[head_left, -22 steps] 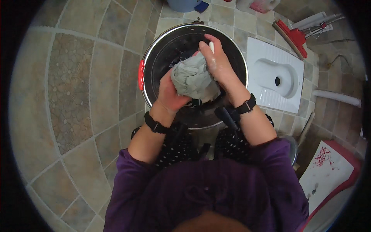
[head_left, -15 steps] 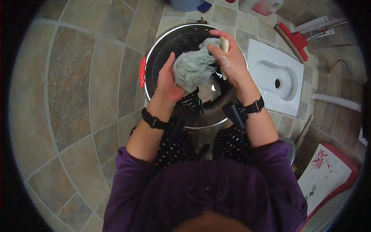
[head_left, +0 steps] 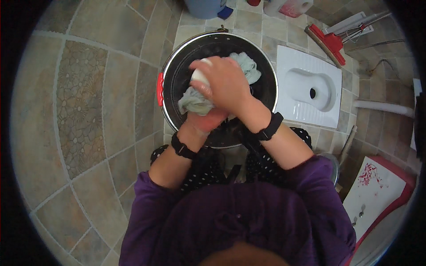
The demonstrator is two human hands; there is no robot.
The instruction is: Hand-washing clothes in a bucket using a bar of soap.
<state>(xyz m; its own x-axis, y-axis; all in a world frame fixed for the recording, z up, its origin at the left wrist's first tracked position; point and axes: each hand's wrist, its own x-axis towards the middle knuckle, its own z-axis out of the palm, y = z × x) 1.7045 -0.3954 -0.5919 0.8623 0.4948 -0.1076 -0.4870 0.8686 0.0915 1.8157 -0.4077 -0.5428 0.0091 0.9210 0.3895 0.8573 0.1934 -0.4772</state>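
Note:
A wet pale green cloth (head_left: 195, 101) is bunched over a black bucket (head_left: 177, 57) with a metal rim and a red grip. From below, my left hand (head_left: 206, 122) holds the cloth; its fingers are mostly hidden under the cloth and my other hand. My right hand (head_left: 226, 84) is closed around a white bar of soap (head_left: 201, 74), crossing over the left and pressing against the cloth. More of the pale green fabric (head_left: 246, 67) spreads out beyond my right hand, inside the bucket. My arms cover the bucket's near part.
Right of the bucket, a white squat toilet (head_left: 308, 88) is set in the tiled floor. Behind it leans a red squeegee (head_left: 328, 44). A blue bin (head_left: 204, 8) stands at the far side, and a white and red cabinet (head_left: 375, 190) at the near right.
My right hand has moved left with the soap, from the bucket's right side onto the cloth. My left hand has shifted right and nearer to me, under it. The cloth has spread apart.

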